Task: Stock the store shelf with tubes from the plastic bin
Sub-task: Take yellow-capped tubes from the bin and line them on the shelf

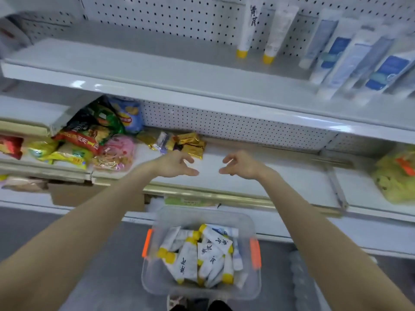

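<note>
Two empty hands, our left hand (177, 164) and right hand (240, 164), hover with fingers loosely curled; white yellow-capped tubes (197, 254) wait in the clear plastic bin (251, 286) at six o'clock, so we should reach down and grasp one by its body.

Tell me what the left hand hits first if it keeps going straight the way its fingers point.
Probably the right hand. The left hand points its curled, empty fingers sideways across a bare gap toward it; nothing lies between them, though relative depth is unclear.

Yellow-capped tubes (197, 254) jumbled in clear bin (253, 223) — floor.
</note>
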The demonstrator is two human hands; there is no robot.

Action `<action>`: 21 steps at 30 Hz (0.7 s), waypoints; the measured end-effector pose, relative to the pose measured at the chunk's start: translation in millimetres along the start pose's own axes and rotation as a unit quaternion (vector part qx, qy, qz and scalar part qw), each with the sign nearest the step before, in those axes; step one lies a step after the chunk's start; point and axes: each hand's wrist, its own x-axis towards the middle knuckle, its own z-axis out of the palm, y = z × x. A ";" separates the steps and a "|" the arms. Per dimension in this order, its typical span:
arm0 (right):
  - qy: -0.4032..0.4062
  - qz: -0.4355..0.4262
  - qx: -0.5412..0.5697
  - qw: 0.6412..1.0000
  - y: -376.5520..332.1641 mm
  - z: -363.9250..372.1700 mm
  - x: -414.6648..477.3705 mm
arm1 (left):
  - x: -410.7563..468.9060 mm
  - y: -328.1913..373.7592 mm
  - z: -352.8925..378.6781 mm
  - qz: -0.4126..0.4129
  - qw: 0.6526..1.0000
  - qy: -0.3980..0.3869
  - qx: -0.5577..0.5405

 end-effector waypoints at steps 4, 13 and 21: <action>-0.040 0.047 0.013 0.998 39.1 52.9 13.3 | 11.4 -43.9 41.9 -0.048 0.998 -0.023 -0.029; -0.095 0.169 0.040 0.980 122.0 158.4 27.7 | 28.3 -131.7 140.7 -0.161 0.979 -0.067 -0.109; -0.089 0.261 0.098 0.956 180.6 224.2 33.2 | 43.6 -179.9 226.3 -0.249 0.956 -0.115 -0.106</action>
